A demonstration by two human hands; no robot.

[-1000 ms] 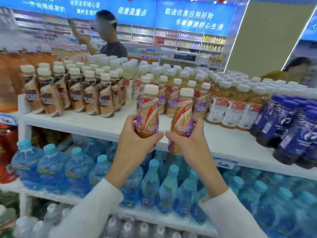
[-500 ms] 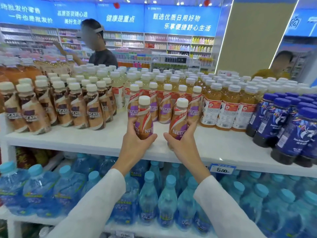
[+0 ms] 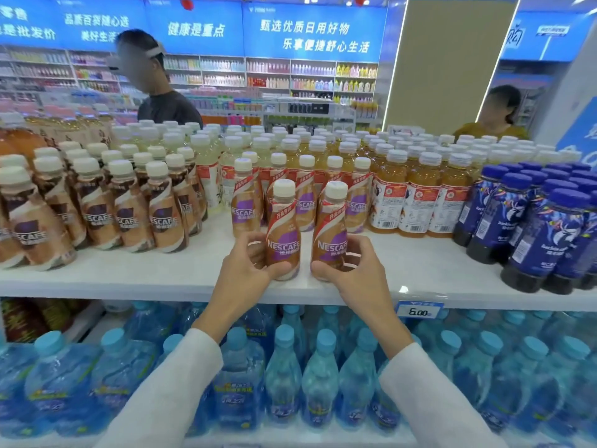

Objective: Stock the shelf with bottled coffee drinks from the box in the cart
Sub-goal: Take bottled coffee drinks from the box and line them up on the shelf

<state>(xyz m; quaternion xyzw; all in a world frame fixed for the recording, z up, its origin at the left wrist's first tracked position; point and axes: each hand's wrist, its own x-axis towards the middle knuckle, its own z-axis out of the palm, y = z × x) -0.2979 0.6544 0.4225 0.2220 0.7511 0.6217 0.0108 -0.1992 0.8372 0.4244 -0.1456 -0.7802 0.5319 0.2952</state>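
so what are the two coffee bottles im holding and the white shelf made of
The left bottle and right bottle: probably plastic, wrapped in a glossy printed sleeve that catches light; matte cream caps look plastic too. The shelf: smooth white board, faint sheen, likely coated metal or laminate; cannot tell which.

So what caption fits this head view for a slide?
Left hand and right hand grip two coffee bottles upright near the edge of a shelf, before a matching row.

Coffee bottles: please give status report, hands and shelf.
Left hand grips left bottle, right hand grips right bottle. Both upright at shelf front, before purple-label row. Nothing in the way.
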